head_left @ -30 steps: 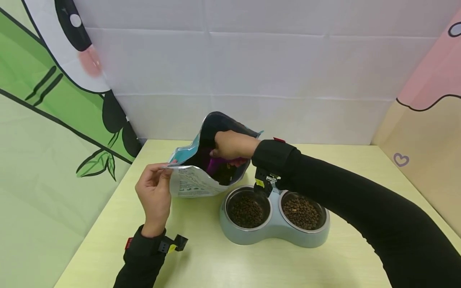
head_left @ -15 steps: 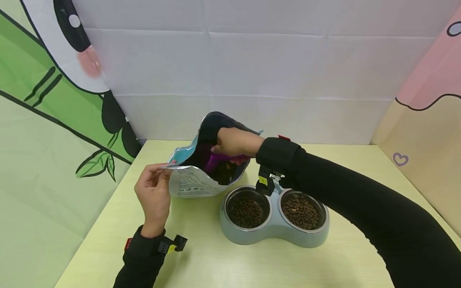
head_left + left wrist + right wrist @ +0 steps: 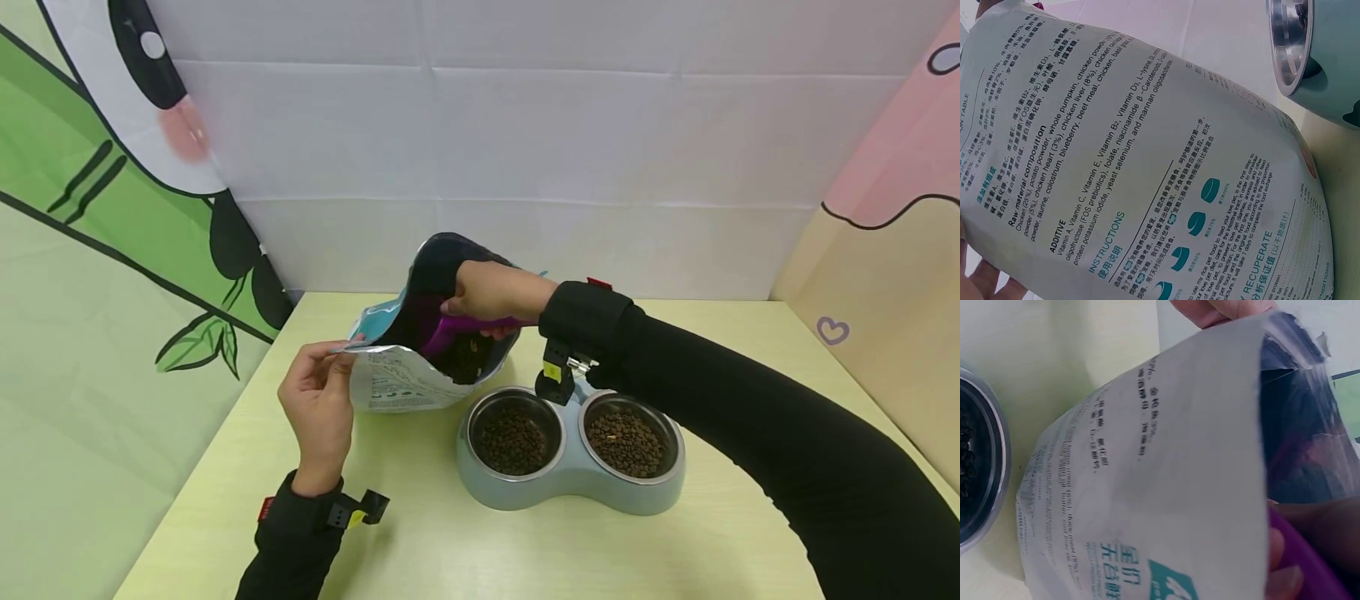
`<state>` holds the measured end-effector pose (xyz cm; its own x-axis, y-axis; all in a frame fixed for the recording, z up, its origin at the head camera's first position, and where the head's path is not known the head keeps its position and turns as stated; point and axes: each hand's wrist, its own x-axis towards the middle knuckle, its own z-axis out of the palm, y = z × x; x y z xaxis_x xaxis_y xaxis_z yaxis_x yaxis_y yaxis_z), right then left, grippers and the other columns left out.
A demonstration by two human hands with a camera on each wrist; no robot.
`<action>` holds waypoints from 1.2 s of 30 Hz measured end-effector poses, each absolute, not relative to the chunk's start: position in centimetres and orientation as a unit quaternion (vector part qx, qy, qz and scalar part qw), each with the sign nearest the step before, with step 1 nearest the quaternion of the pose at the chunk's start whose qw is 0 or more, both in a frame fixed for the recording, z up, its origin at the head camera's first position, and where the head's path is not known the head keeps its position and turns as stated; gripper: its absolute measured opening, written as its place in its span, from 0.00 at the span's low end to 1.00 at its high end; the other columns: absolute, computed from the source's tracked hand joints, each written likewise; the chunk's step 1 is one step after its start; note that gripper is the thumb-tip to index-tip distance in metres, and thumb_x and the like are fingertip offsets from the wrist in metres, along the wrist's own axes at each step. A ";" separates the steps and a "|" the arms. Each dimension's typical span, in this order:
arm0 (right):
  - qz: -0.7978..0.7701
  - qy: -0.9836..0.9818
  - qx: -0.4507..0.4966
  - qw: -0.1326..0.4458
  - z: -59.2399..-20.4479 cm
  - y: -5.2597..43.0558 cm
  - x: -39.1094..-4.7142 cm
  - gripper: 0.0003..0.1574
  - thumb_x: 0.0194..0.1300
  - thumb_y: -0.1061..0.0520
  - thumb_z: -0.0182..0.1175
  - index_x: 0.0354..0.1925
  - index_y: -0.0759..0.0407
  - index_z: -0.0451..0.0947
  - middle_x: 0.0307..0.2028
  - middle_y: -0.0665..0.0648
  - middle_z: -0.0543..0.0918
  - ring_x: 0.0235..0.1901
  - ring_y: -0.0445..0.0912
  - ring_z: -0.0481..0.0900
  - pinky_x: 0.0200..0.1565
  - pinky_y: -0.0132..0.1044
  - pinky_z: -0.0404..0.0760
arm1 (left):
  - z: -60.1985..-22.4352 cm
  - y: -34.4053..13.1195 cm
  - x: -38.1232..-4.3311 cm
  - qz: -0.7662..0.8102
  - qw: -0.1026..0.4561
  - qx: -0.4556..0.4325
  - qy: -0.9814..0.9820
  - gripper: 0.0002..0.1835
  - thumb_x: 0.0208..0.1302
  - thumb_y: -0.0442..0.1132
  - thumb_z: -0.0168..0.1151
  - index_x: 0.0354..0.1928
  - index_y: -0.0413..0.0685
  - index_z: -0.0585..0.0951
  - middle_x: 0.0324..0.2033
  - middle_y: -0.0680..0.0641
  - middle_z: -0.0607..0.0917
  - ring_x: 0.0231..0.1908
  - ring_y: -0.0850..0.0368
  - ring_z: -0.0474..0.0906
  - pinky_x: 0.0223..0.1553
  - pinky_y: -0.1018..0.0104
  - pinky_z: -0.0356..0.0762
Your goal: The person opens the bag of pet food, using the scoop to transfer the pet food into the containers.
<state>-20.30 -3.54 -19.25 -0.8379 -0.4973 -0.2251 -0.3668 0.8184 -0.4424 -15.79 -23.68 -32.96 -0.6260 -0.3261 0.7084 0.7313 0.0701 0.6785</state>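
Observation:
In the head view, an unsealed pet food bag stands on the table with its mouth spread wide. My left hand pinches the bag's left corner between thumb and fingers. My right hand is in the bag's mouth, gripping the handle of a purple scoop. The scoop's far part is hidden inside the bag, over dark kibble. The right wrist view shows the purple handle behind the bag's wall. Printed text covers the bag in the left wrist view.
A pale blue double-bowl stand sits in front of the bag, to its right. Its left bowl and right bowl both hold brown kibble. A white backdrop rises behind the table.
My right hand has drawn slightly up and to the right with the scoop, and more of the purple handle shows. The left hand and the bag have hardly moved.

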 end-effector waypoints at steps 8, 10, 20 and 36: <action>-0.190 0.938 -0.236 0.169 -18.9 -3.5 -20.3 0.22 0.69 0.50 0.46 0.26 0.60 0.77 0.19 0.56 0.77 0.16 0.45 0.75 0.22 0.35 0.76 | -33.0 -23.7 -15.8 -0.660 0.401 -0.165 -0.613 0.05 0.57 0.25 0.56 0.35 0.29 0.75 0.32 0.44 0.79 0.38 0.55 0.79 0.46 0.71 0.73; -0.190 0.937 -0.236 0.171 -18.8 -3.5 -20.3 0.21 0.69 0.50 0.46 0.26 0.60 0.77 0.19 0.56 0.77 0.17 0.45 0.75 0.22 0.35 0.76 | -32.9 -23.7 -15.9 -0.661 0.401 -0.165 -0.612 0.05 0.57 0.25 0.56 0.36 0.29 0.75 0.32 0.44 0.79 0.38 0.55 0.79 0.46 0.71 0.73; -0.195 0.934 -0.242 0.174 -18.6 -3.3 -20.0 0.21 0.69 0.50 0.45 0.28 0.60 0.77 0.18 0.56 0.76 0.16 0.44 0.74 0.22 0.34 0.76 | -33.0 -23.7 -15.8 -0.663 0.403 -0.166 -0.608 0.06 0.57 0.25 0.56 0.36 0.28 0.75 0.32 0.45 0.80 0.38 0.54 0.79 0.45 0.71 0.73; -0.194 0.926 -0.262 0.190 -17.9 -2.8 -19.3 0.23 0.70 0.50 0.44 0.25 0.60 0.76 0.15 0.55 0.73 0.13 0.44 0.72 0.21 0.35 0.75 | -32.7 -23.8 -15.7 -0.646 0.407 -0.155 -0.627 0.05 0.58 0.27 0.56 0.36 0.31 0.76 0.32 0.46 0.80 0.38 0.56 0.79 0.45 0.71 0.73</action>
